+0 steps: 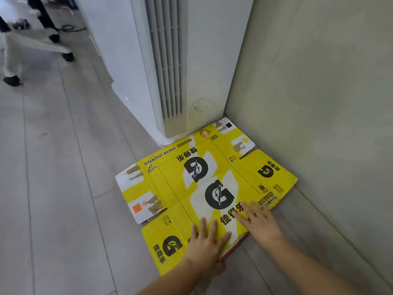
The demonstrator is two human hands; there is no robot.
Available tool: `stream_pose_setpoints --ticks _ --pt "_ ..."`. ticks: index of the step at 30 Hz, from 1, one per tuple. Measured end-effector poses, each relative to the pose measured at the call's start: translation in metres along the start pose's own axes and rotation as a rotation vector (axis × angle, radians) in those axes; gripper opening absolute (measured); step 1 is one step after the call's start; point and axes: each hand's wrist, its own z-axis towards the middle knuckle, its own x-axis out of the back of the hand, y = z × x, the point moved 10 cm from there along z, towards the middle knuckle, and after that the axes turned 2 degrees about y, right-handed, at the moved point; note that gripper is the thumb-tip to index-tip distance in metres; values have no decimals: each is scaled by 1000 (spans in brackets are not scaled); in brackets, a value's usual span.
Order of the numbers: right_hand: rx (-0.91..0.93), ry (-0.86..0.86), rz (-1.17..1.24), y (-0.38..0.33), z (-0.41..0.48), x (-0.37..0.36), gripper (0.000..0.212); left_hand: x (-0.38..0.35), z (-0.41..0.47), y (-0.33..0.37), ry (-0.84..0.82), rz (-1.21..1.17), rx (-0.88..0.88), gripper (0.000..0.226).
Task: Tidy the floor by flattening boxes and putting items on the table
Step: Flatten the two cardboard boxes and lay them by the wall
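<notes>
**A:** In the lower centre of the frame, which step is being carried out?

**B:** The flattening step, it is judged. A yellow cardboard box (204, 188) is pressed down onto the floor (63, 167) by both hands. The left hand (205, 241) is laid flat near the closest edge, fingers straight. The right hand (260, 220) is spread beside it on the middle panel. Nothing is grasped by either hand; the open palms are simply pressed on the card.

**A:** Where is the box placed?

**B:** It is laid in the corner, between the tall white air conditioner (170, 60) above it in the frame and the wall (319, 103) at the right.

**A:** How is it seen to look?

**B:** It is fully opened out, printed side up. Large black "G" logos are shown, with white patches on the end flaps and fold lines across the sheet. A red edge (234, 246) is glimpsed beneath the near right side; what it belongs to cannot be told.

**A:** What is called for next?

**B:** Probably the folds are to be pressed until the sheet lies level. Loose items are then to be sought for the table, which is not shown.
</notes>
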Motion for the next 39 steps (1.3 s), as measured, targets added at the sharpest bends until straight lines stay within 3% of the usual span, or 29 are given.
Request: stream_pose_setpoints --ticks 4,8,11,17,24,29,34,39 --pt "156 63 72 -46 8 -16 115 -23 12 -11 23 48 25 104" --pt "222 76 57 -66 15 -25 110 -34 1 -33 121 88 -42 106" --pt "190 42 66 -73 18 -33 115 -26 -4 -33 163 117 -70 98" --pt "156 47 121 -69 16 -33 118 -32 -41 -65 114 23 242 105" --pt "157 -3 167 -55 1 -30 128 -28 -58 -69 50 -4 185 108" --pt "133 99 121 -37 10 -16 95 -24 -32 -65 38 0 140 107" --pt "76 71 129 -38 10 -25 95 -31 -28 -63 54 29 105 101" --pt "54 39 108 -39 12 -9 89 -20 -28 -71 11 24 56 73"
